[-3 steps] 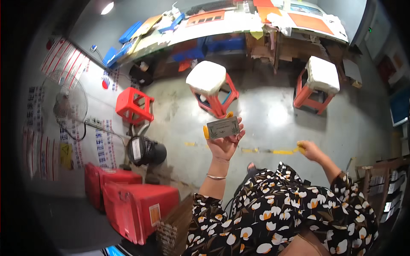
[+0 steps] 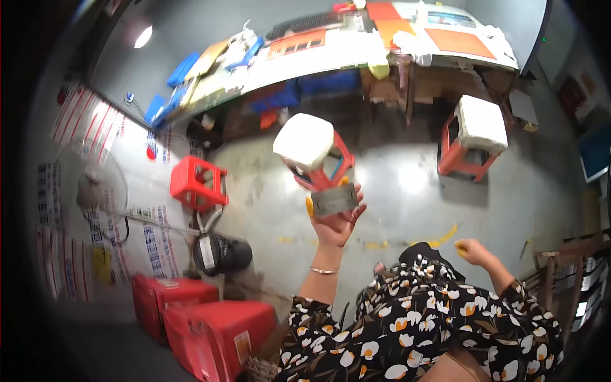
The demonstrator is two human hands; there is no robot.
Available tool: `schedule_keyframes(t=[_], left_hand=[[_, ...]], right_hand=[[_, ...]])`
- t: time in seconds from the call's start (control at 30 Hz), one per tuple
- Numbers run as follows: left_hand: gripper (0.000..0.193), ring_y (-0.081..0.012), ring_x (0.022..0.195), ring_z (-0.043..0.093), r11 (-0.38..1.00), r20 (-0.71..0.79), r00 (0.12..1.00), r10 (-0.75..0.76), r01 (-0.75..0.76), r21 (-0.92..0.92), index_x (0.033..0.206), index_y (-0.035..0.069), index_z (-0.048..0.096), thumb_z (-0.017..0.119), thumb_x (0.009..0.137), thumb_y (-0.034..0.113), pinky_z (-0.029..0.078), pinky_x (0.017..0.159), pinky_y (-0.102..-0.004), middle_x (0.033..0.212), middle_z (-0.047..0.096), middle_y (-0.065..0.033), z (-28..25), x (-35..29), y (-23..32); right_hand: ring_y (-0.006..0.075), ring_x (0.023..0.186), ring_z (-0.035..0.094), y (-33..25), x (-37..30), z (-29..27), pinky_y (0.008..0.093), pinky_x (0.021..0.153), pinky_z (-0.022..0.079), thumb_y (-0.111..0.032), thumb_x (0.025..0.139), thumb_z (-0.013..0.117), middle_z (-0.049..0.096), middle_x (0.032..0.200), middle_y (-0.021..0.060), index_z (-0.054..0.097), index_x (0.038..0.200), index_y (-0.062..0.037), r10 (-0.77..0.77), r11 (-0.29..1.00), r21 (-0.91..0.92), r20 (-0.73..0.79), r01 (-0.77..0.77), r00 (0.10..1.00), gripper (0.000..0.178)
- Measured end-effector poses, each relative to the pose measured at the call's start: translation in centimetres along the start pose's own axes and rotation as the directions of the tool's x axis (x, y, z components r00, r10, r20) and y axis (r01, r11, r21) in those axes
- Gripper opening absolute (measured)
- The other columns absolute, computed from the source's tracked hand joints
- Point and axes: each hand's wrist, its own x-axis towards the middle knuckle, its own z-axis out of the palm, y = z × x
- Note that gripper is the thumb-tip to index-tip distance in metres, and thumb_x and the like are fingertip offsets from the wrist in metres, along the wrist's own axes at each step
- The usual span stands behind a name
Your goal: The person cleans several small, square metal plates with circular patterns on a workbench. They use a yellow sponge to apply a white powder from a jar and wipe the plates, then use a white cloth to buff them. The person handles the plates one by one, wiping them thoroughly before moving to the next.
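Note:
My left hand [image 2: 334, 226] is raised in the middle of the view, its fingers round a flat grey rectangular box [image 2: 335, 200]. The box's printed leaf pattern is smeared by motion now. Yellow finger covers show on the thumb and on a fingertip behind the box. A thin bangle circles that wrist. Out to the right, my right hand [image 2: 474, 251] hangs above the floor, curled closed with yellow at the fingertips. Nothing shows in it.
Two white-topped stools [image 2: 304, 141] [image 2: 482, 124] stand before a long cluttered worktable [image 2: 280, 73]. On the left are a red stool [image 2: 198, 183], a black bin [image 2: 221, 253], red containers [image 2: 219, 331] and a fan [image 2: 95, 191]. A rack [image 2: 573, 267] stands at right.
The view has shifted, so the worktable and stools sit lower in it. My left hand still holds the box. My right hand appears slightly further right and lower.

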Motion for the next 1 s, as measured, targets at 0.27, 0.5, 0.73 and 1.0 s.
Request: schedule_keyframes(t=[0.27, 0.5, 0.73, 1.0], left_hand=[[0.083, -0.0396, 0.124, 0.037, 0.999, -0.008, 0.999, 0.032, -0.032, -0.024, 0.135, 0.001, 0.034, 0.062, 0.075, 0.050, 0.035, 0.101, -0.0525, 0.136, 0.037, -0.0229, -7.3, 24.0, 5.3], [0.073, -0.0352, 0.128, 0.034, 0.954, -0.212, 0.962, 0.173, -0.109, 0.281, 0.135, 0.005, 0.037, 0.050, 0.080, 0.050, 0.030, 0.102, -0.0502, 0.141, 0.034, -0.0197, -8.4, 35.8, 14.4], [0.056, -0.0201, 0.111, 0.054, 0.663, -0.499, 0.803, 0.327, 0.181, 0.726, 0.126, 0.005, 0.046, 0.044, 0.089, 0.047, 0.040, 0.089, -0.0354, 0.125, 0.053, -0.0083, -19.7, 45.8, 28.2], [0.075, -0.0145, 0.088, 0.055, 0.230, -0.382, 0.624, 0.681, 0.313, 0.921, 0.134, -0.009, 0.023, 0.070, 0.077, 0.009, 0.045, 0.077, -0.0266, 0.104, 0.056, -0.0107, -23.3, 56.4, 39.8]], right_hand=[[0.0363, 0.084, 0.062, 4.0, 20.6, -15.2, 0.0425, 0.077, 0.049, -0.019, 0.076, 0.057, 0.065, 0.086, 0.0206, 0.066, 0.097, -0.0057, 0.208, 0.945, -0.271, 0.058, -0.185, 0.976, 0.026], [0.0344, 0.087, 0.061, -7.6, 47.2, -27.6, 0.0431, 0.077, 0.049, -0.022, 0.078, 0.056, 0.064, 0.091, 0.0182, 0.061, 0.102, -0.0035, -0.271, 0.894, -0.349, 0.076, 0.280, 0.960, 0.030], [0.0359, 0.087, 0.060, -13.1, 59.3, -33.1, 0.0421, 0.077, 0.049, -0.011, 0.079, 0.057, 0.064, 0.090, 0.0194, 0.063, 0.098, -0.0021, -0.265, 0.960, -0.135, -0.141, 0.247, 0.954, 0.022], [0.0361, 0.089, 0.060, -12.8, 67.2, -34.4, 0.0413, 0.077, 0.048, -0.011, 0.079, 0.056, 0.062, 0.095, 0.0201, 0.062, 0.101, -0.0034, -0.256, 0.965, -0.053, 0.031, 0.258, 0.966, 0.024]])
